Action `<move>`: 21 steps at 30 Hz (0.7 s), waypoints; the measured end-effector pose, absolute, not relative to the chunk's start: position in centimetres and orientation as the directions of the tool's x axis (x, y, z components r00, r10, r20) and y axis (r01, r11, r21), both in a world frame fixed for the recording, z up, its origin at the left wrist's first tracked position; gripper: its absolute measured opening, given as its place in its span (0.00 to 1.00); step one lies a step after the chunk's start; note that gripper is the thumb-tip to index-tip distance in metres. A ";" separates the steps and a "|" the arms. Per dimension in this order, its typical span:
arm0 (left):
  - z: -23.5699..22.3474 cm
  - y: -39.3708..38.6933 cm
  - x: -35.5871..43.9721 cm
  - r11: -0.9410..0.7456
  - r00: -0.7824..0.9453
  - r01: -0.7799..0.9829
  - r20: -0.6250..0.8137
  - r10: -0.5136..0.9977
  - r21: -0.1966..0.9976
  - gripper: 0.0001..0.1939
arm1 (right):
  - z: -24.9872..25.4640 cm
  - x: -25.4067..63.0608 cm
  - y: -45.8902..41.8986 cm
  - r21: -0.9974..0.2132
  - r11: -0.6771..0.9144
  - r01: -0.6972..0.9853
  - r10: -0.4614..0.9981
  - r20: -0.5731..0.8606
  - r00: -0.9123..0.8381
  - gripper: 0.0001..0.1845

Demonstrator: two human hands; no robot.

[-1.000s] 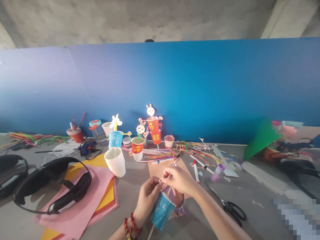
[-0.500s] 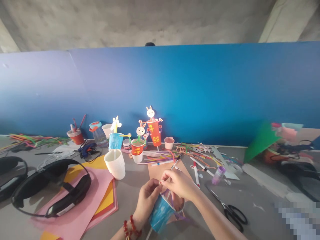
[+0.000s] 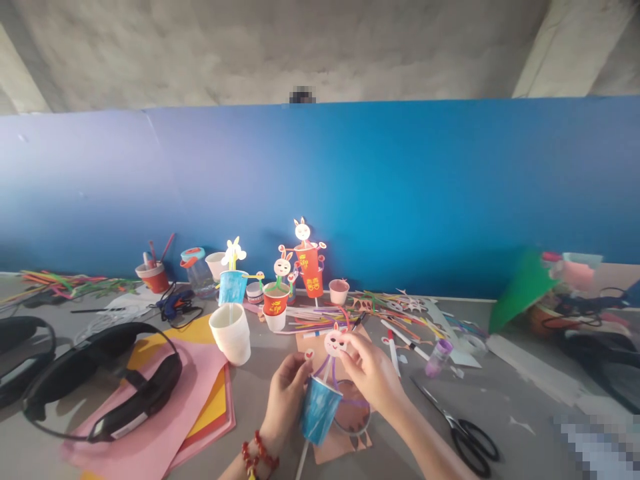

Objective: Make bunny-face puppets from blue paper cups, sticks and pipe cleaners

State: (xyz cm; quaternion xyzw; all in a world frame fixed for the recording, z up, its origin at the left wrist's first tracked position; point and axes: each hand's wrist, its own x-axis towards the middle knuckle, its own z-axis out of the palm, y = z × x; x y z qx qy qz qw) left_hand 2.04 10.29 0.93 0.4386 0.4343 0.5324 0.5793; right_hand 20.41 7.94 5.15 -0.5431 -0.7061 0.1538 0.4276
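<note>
My left hand [image 3: 289, 390] pinches a small round paper disc with a red heart [image 3: 309, 355], at the left of a blue-painted paper cup puppet [image 3: 320, 410]. The cup tilts on a white stick [image 3: 302, 461], with purple pipe cleaners [image 3: 336, 369] rising from it. Above the cup is a white rabbit face [image 3: 335, 342] with ears and drawn features. My right hand [image 3: 369, 367] grips the face's right edge between thumb and fingers. Beneath the puppet lie a brown paper sheet [image 3: 334, 453] and a round clear-looking rim [image 3: 367, 423], partly hidden.
Black scissors [image 3: 473, 443], a purple glue stick [image 3: 439, 358] and markers [image 3: 393, 348] lie at the right. Stacked white cups [image 3: 230, 337] hold another blue puppet [image 3: 233, 288]; red cup puppets [image 3: 307, 260] stand behind. A black headset [image 3: 140, 400] rests on coloured paper [image 3: 200, 393] at left.
My right hand has moved from beside my left fingertips up to the rabbit face, which now shows facing me. The blue cup stands more upright, and the heart disc shows above my left fingers.
</note>
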 end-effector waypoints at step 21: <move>0.9 10.5 1.5 0.007 0.095 -0.325 0.025 0.995 0.946 0.18 | 1.2 21.3 6.6 -0.957 0.229 0.179 0.973 0.228 -0.027 0.14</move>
